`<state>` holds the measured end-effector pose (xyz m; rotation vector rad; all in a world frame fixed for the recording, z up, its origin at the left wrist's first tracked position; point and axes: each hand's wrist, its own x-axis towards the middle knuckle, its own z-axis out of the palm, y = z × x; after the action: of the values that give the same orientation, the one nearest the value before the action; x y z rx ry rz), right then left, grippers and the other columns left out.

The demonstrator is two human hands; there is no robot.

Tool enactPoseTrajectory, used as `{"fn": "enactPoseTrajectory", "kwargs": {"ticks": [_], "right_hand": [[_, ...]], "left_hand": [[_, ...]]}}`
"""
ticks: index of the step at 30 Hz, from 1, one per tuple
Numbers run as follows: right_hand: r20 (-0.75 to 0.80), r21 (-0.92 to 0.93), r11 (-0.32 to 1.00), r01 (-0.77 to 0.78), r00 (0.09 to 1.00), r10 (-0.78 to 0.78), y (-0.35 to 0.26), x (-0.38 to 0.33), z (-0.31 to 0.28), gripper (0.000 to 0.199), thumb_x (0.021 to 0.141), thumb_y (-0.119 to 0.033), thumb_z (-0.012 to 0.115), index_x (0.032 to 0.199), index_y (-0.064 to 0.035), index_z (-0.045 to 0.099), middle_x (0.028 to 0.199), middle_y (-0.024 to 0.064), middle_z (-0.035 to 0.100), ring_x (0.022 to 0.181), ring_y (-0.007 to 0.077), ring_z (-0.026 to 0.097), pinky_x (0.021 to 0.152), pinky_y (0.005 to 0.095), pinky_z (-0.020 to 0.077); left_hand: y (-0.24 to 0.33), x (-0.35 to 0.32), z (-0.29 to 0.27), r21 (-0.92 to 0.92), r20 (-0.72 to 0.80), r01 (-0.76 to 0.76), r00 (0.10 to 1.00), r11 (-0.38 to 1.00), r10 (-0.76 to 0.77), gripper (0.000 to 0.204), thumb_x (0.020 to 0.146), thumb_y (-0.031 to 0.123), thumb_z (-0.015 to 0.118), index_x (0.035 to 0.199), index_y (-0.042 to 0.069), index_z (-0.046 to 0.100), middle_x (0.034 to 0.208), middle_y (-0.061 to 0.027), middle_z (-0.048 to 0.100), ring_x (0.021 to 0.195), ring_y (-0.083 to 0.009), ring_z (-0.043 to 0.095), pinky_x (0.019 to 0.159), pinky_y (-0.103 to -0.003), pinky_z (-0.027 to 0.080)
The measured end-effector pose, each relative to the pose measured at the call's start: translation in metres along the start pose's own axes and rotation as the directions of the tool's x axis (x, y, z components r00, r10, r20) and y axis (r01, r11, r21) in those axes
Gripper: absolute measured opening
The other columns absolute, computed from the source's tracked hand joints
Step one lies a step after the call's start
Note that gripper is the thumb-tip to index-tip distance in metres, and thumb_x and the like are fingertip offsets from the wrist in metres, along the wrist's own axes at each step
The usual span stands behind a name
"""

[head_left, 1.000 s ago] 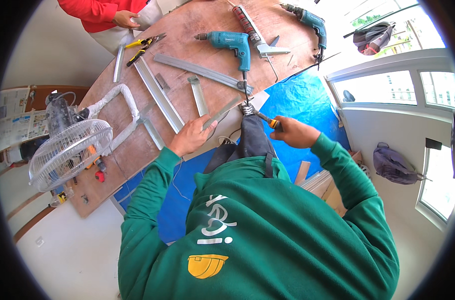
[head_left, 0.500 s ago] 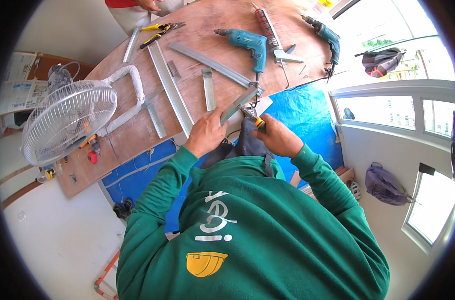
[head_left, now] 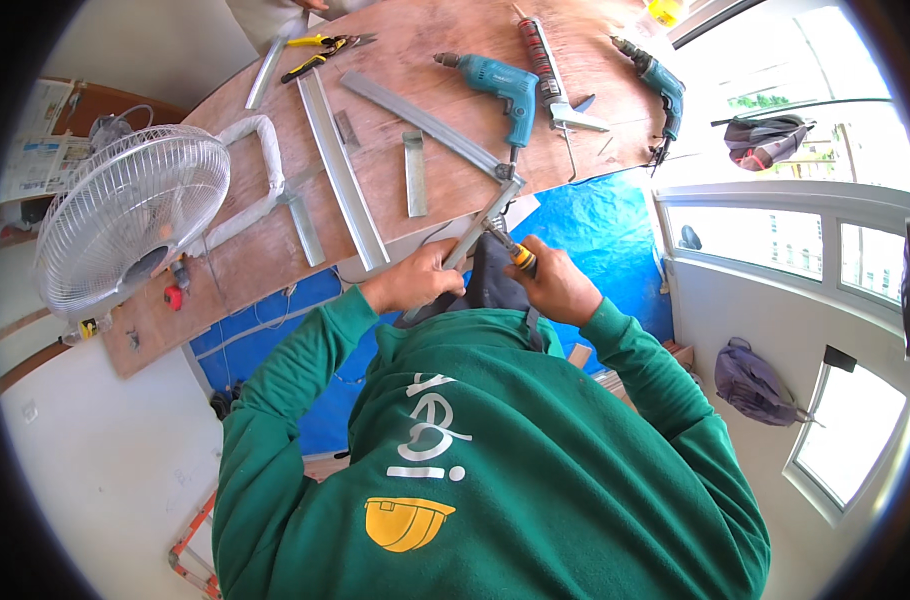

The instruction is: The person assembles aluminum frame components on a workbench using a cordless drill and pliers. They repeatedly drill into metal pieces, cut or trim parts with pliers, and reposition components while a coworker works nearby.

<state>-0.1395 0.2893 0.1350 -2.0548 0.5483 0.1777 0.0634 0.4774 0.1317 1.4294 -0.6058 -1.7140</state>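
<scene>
Head view, with twelve o'clock pointing away from the wearer: the left hand (head_left: 415, 279) is closed around the near end of a metal strip (head_left: 478, 228), which slants out toward a spot between one and two o'clock. The right hand (head_left: 565, 284), at three o'clock from the left, grips the yellow-and-black handle of a hand tool (head_left: 521, 258). The tool's metal head points to about ten o'clock and lies right at the strip's side; whether it bites on the metal cannot be told.

At twelve o'clock spreads a wooden table (head_left: 607, 85). Straight ahead on it lies a teal drill (head_left: 502, 84), with a caulking gun (head_left: 542, 65) just clockwise of it and a second drill (head_left: 663, 90) between one and two. From the left hand, a short metal piece (head_left: 415, 175) sits at twelve, a long metal channel (head_left: 341, 170) at eleven, and a fan (head_left: 135, 215) between nine and ten.
</scene>
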Motion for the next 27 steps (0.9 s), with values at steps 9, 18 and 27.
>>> {"fn": "enactPoseTrajectory", "kwargs": {"ticks": [9, 18, 27], "right_hand": [[-0.059, 0.043, 0.998, 0.042, 0.997, -0.04, 0.005, 0.002, 0.003, 0.028, 0.1, -0.018, 0.076, 0.106, -0.0002, 0.054, 0.084, 0.0309, 0.067, 0.083, 0.0552, 0.064, 0.069, 0.0556, 0.0487], [-0.08, 0.013, 0.999, 0.046, 0.996, -0.045, 0.017, 0.014, 0.009, 0.028, 0.1, -0.018, 0.074, 0.11, 0.0002, 0.056, 0.09, 0.0308, 0.069, 0.089, 0.0546, 0.067, 0.074, 0.0564, 0.0512], [0.015, 0.019, 0.998, -0.064, 0.998, 0.064, -0.014, 0.0, -0.03, 0.047, 0.101, -0.03, 0.074, 0.13, 0.0037, 0.059, 0.099, 0.0316, 0.073, 0.097, 0.0505, 0.072, 0.083, 0.0557, 0.0552]], "left_hand": [[0.013, 0.001, -0.007, 0.039, 0.065, 0.028, 0.997, 0.999, -0.03, 0.035, 0.089, 0.013, 0.069, 0.123, 0.005, 0.061, 0.083, 0.0011, 0.056, 0.068, -0.0088, 0.054, 0.06, -0.028, 0.044], [0.007, 0.013, -0.017, -0.042, 0.153, 0.049, 0.987, 0.998, -0.042, 0.024, 0.09, 0.004, 0.068, 0.109, 0.01, 0.055, 0.085, 0.0023, 0.053, 0.065, -0.0073, 0.047, 0.055, -0.026, 0.036], [0.02, 0.004, -0.04, -0.466, 0.204, 0.092, 0.979, 0.88, 0.006, 0.017, 0.095, 0.013, 0.064, 0.106, 0.011, 0.052, 0.073, 0.0063, 0.041, 0.052, -0.0012, 0.032, 0.045, -0.021, 0.025]]}}
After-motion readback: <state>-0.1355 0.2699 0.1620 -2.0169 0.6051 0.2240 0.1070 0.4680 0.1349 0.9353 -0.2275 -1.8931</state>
